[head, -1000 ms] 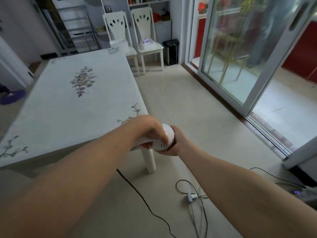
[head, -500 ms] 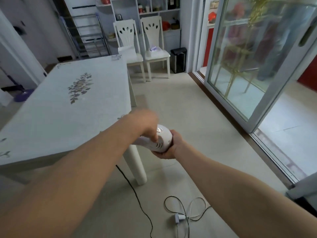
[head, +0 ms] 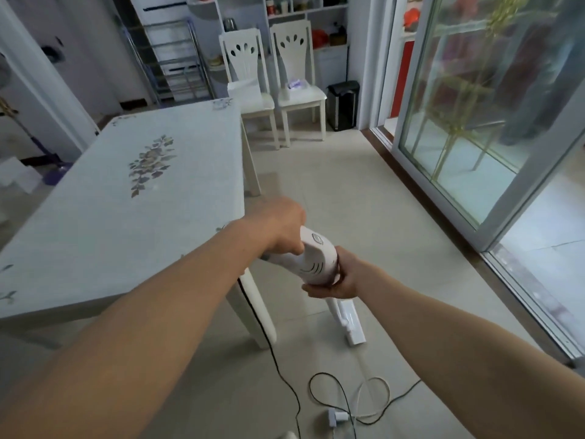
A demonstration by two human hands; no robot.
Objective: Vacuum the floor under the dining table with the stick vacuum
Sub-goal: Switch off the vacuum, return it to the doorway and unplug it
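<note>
I hold a white stick vacuum (head: 316, 261) in front of me with both hands. My left hand (head: 280, 228) grips its handle from above. My right hand (head: 337, 278) cups the rounded motor body from below. The vacuum's white floor head (head: 353, 323) rests on the beige tile floor just right of the near table leg (head: 253, 308). The dining table (head: 126, 198), pale with leaf patterns, stretches away at my left. The vacuum's tube is mostly hidden behind my right hand.
A black cord (head: 285, 375) trails along the floor by the table leg, and a white plug with looped cable (head: 337, 416) lies near my feet. Two white chairs (head: 272, 90) and a black bin (head: 343, 104) stand at the far end. A sliding glass door (head: 459, 137) runs along the right.
The view has tilted up and shifted back from the table. The vacuum has swung more upright in my hands, and its floor head has come into view beside the table leg.
</note>
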